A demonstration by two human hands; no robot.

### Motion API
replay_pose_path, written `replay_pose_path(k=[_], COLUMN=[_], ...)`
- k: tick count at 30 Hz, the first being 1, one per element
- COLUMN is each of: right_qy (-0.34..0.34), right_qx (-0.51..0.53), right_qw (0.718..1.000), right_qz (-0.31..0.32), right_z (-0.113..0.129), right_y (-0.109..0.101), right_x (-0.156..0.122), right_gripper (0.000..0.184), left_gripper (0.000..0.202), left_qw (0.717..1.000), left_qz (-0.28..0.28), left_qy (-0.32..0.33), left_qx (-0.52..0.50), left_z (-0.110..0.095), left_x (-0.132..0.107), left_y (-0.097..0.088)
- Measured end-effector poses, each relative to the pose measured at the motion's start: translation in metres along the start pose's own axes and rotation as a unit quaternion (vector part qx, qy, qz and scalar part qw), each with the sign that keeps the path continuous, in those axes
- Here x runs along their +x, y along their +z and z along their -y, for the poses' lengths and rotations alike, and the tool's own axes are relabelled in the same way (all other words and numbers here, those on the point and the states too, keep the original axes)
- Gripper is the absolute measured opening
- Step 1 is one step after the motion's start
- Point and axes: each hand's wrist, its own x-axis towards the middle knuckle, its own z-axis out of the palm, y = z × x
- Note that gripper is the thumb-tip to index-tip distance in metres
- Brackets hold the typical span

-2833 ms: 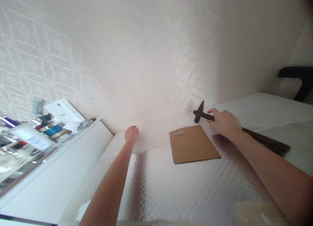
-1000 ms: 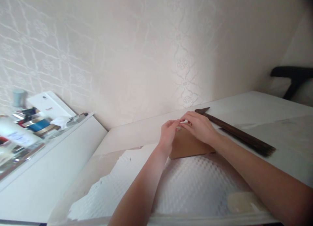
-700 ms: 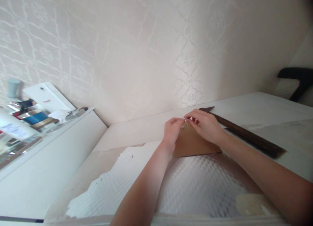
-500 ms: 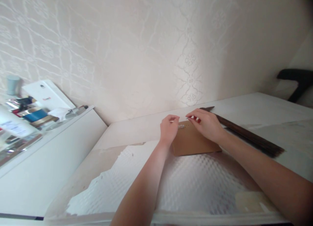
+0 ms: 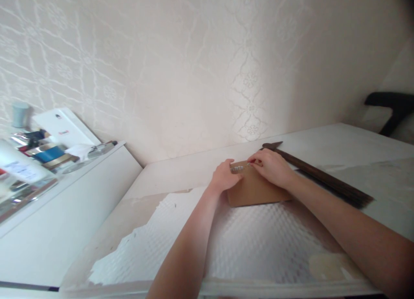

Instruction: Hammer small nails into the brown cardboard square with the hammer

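Here, the right hand (image 5: pixel 273 166) pinches a tiny silvery metal piece (image 5: pixel 248 164) over the brown cardboard sheet (image 5: pixel 258 189) on the white surface (image 5: pixel 326 139); the left hand (image 5: pixel 223 176) lies spread at the sheet's left edge.

This looks like a room in a home. A pale beige wall papered in a raised white floral lattice (image 5: pixel 181 66) rises behind a worn white tabletop (image 5: pixel 349 139). At the left, a smooth white cabinet (image 5: pixel 74 204) bears household clutter: a pale blue-grey cup (image 5: pixel 20 116), a flat white box (image 5: pixel 64 129) and a blue band-shaped item (image 5: pixel 50 154). A curved black chair armrest (image 5: pixel 388 101) shows at the right.
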Motion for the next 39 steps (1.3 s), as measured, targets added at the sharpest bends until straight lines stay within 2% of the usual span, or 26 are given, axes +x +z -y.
replay_pose_path(k=[9, 14, 22, 26, 32, 39], right_qy=[-0.015, -0.052, -0.057, -0.059, -0.043, -0.074], right_qx=[-0.016, -0.004, -0.017, -0.024, -0.043, -0.029], right_qw=[0.999, 0.996, 0.993, 0.993, 0.992, 0.991], right_qz=[0.043, 0.078, 0.098, 0.099, 0.111, 0.106], right_z=[-0.002, -0.002, 0.002, 0.005, 0.006, 0.005], right_y=[-0.001, -0.001, -0.010, -0.015, -0.017, -0.014], right_x=[0.001, 0.002, 0.001, 0.001, 0.000, 0.000], right_gripper=[0.024, 0.023, 0.024, 0.024, 0.027, 0.025], left_gripper=[0.079, 0.080, 0.082, 0.077, 0.049, 0.045], left_qw=[0.998, 0.998, 0.999, 0.998, 0.980, 0.947], left_qz=[0.054, 0.048, 0.037, 0.012, -0.057, -0.026], left_qy=[0.019, 0.025, 0.021, 0.013, 0.013, -0.019], left_qx=[0.017, 0.011, -0.024, -0.068, -0.190, -0.319], left_z=[-0.004, -0.009, -0.010, -0.011, -0.014, -0.011], left_x=[-0.006, -0.012, -0.013, -0.012, -0.007, -0.002], left_y=[-0.003, -0.005, -0.004, -0.003, 0.000, 0.003])
